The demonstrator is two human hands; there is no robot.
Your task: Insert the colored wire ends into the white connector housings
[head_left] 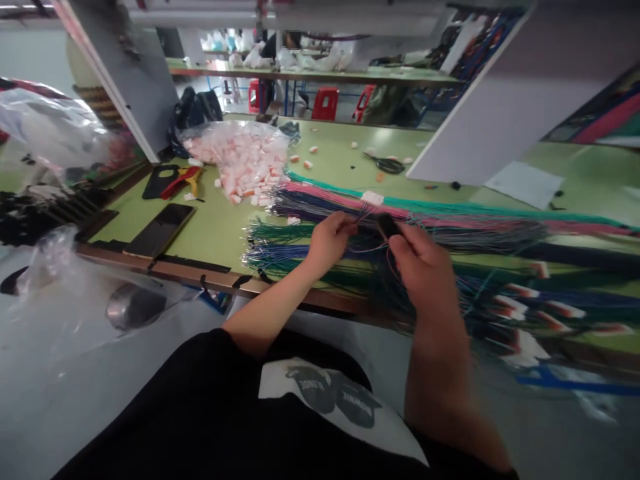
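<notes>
My left hand [330, 239] is closed in a pinch on the ends of a few thin coloured wires above the green table [215, 223]. My right hand [417, 270] is closed around a small black connector [387, 225], held close to the left fingertips, with thin wires trailing down from it. Beneath both hands lie long bundles of coloured wires [450, 220], teal, pink, purple, green and blue, running from the table's middle out to the right.
A clear bag of small white and pink connectors [243, 160] sits at the back left, with loose pieces around it. A black phone [160, 230] lies left. Scissors [387, 163] and a grey post [480, 113] stand behind. A plastic bag [75, 293] hangs off the front edge.
</notes>
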